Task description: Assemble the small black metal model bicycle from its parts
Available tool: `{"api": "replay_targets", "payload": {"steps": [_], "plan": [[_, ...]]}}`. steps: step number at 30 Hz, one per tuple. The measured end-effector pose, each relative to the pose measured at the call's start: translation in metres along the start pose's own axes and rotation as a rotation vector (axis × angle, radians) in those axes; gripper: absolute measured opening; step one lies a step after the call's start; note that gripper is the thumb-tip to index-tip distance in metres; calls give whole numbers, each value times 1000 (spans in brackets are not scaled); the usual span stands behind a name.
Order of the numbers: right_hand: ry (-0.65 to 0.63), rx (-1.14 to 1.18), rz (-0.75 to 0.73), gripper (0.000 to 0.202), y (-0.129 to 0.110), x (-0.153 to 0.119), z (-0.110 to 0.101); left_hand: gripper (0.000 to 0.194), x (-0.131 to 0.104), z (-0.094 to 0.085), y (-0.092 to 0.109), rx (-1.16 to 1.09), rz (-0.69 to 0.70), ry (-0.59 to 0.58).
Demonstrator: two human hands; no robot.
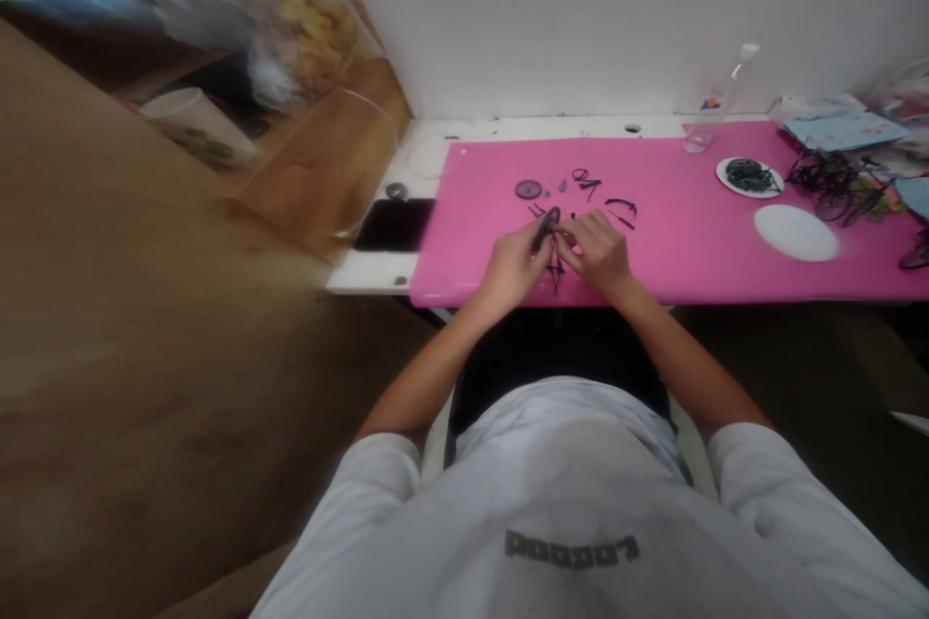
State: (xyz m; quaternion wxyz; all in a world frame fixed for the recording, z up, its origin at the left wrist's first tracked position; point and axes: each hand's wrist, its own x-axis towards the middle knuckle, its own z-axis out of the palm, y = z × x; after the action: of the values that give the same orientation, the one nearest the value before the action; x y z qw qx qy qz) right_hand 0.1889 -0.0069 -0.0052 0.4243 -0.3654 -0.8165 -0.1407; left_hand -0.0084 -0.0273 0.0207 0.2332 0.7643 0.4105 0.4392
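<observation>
On the bench (674, 222), a wheel (528, 190) lies left of loose parts (590, 185). Farther right stand a bottle (715, 106) and a plate (722, 174).

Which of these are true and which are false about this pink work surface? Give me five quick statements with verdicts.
1. The left hand and right hand are close together over the pink sheet. True.
2. The left hand lies flat and holds nothing. False: it grips a dark round piece.
3. A clear bottle is near the white wall. True.
4. A white plate holds black pieces. True.
5. That plate is left of both hands. False: it is to their right.
</observation>
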Motion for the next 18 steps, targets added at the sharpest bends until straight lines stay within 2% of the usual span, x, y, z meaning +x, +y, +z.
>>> {"api": "replay_targets", "payload": {"steps": [8,18], "plan": [[49,35,22,12,-1,-1,1,29,1,6,-1,1,-34,41],[40,9,43,12,2,-2,2,34,0,9,-4,-29,-29,33]]}}
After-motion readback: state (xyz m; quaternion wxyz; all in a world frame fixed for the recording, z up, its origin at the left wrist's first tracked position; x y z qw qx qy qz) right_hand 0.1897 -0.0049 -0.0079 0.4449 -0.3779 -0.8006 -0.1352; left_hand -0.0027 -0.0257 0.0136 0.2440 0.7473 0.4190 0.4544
